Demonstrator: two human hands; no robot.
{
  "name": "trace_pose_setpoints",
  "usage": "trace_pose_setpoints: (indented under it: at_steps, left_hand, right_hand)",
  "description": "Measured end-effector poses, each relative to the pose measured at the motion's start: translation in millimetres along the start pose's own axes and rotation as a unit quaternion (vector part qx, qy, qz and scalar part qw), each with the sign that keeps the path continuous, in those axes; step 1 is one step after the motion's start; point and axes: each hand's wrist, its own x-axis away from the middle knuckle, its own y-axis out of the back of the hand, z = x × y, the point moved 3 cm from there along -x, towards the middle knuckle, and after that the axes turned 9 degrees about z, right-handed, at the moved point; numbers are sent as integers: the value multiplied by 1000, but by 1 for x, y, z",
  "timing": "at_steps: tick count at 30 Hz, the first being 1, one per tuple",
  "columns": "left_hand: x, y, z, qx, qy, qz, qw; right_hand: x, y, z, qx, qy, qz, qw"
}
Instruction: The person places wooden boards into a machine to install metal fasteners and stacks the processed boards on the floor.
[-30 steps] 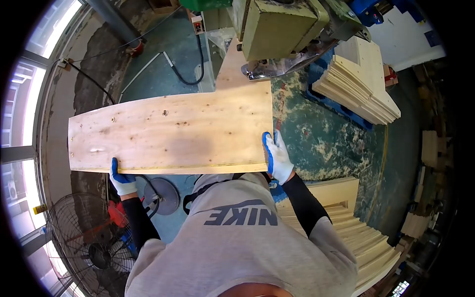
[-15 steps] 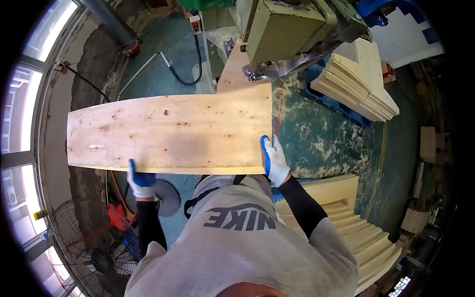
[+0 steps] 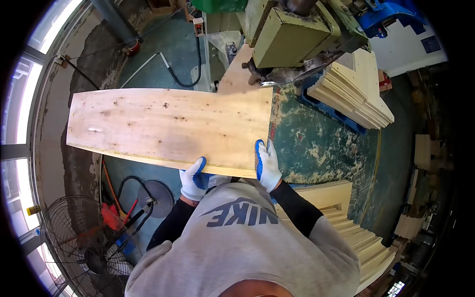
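A broad plywood panel (image 3: 148,126), pale with dark knots, stretches across in front of me, its long edge close to my waist. My left hand (image 3: 194,179), in a white glove with blue palm, is closed on that near edge, thumb on top and fingers underneath. At the panel's near right corner, my right hand (image 3: 268,166) in a matching glove grips the short edge. The far right part of the panel lies under the head of a green machine (image 3: 292,42), where a metal guard hangs close over the wood.
To my right stands a stack of cut wooden pieces (image 3: 346,237); another stack (image 3: 354,94) sits beyond it on a blue pallet. A wire fan (image 3: 89,242) is at my left, near a round base (image 3: 156,198) with cables. Sawdust covers the green floor (image 3: 321,143).
My left hand has slid right along the near edge, closer to my right hand. The panel has turned slightly, its left end moving away from me and its right corner nearer.
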Motion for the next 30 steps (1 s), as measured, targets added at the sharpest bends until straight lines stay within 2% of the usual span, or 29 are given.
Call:
trace_pose_setpoints:
  at_steps: [3, 4, 5, 7, 8, 9, 12, 13, 15, 19, 22, 26, 30]
  left_hand:
    - [3, 3, -1, 6, -31, 3, 999]
    - [3, 3, -3, 5, -43, 7, 999]
    - [1, 8, -4, -27, -86, 15, 996]
    - [3, 21, -13, -66, -100, -16, 993]
    - [3, 32, -28, -86, -123, -11, 989]
    - [8, 37, -50, -111, -133, -11, 985]
    - [34, 70, -105, -168, -109, -40, 979]
    - [45, 101, -120, -178, -98, -36, 978]
    - [67, 130, -146, -195, -68, -42, 978]
    - [92, 136, -181, -169, -26, -20, 985]
    - [99, 148, -189, -173, -17, -37, 984]
    - [95, 157, -184, -189, -36, -62, 979]
    - [81, 167, -180, -181, -8, -43, 982]
  right_hand:
    - [8, -20, 20, -55, 22, 1, 998]
    - [8, -18, 6, -104, 9, -23, 994]
    - [4, -20, 2, -142, -8, 3, 990]
    - [16, -21, 1, -219, -62, 42, 973]
    - [13, -28, 10, -113, -71, 89, 987]
    - [14, -42, 31, -98, -107, 128, 981]
    - [-21, -48, 46, -127, -148, 148, 970]
    - [-43, -39, 34, -67, -97, 143, 983]
    - [-69, -47, 45, -183, -87, 133, 970]
    - [-98, -65, 54, -137, -66, 131, 980]
    - [-111, -64, 39, -54, -40, 121, 990]
    - [-125, -68, 42, -101, -15, 141, 985]
    - [-142, -60, 24, -71, -1, 128, 989]
